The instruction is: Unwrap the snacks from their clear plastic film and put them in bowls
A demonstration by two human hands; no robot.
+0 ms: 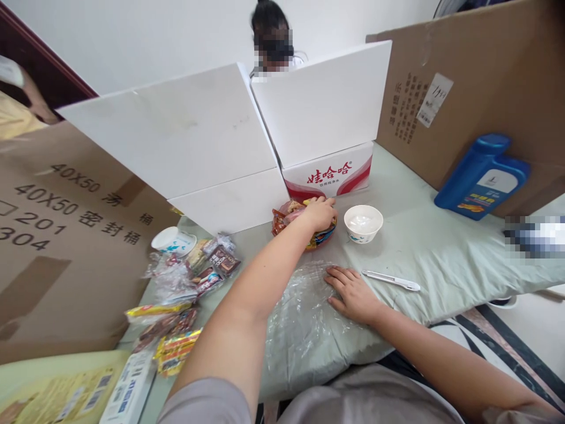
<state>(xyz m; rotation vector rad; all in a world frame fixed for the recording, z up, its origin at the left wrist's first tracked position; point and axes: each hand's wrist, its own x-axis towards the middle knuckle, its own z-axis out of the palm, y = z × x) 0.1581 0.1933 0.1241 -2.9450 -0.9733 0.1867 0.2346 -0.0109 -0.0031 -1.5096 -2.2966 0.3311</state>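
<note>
Near edge of the table, which carries a pale green cloth: the person's right hand lies flat, palm down, fingers apart and gripping nothing, on the right border of a crumpled clear plastic sheet spread at the middle of that edge. Just right of the hand, apart from it, a white cutter lies on the cloth. Along the left edge, loose packets are scattered, with a paper cup behind them. Further in, towards the middle of the table, the left arm is stretched forward and the left hand sits on top of a heap of snack packets, fingers curled down over the uppermost ones; whether they actually clamp a packet cannot be told. A white bowl stands just beside the heap on its right, not touching it. At the far edge, directly behind the heap, stands a white carton with red print, flaps raised. A blue bottle lies at the far right corner, well apart. Cardboard panels close off both sides. A second person is partly visible beyond the carton.
</note>
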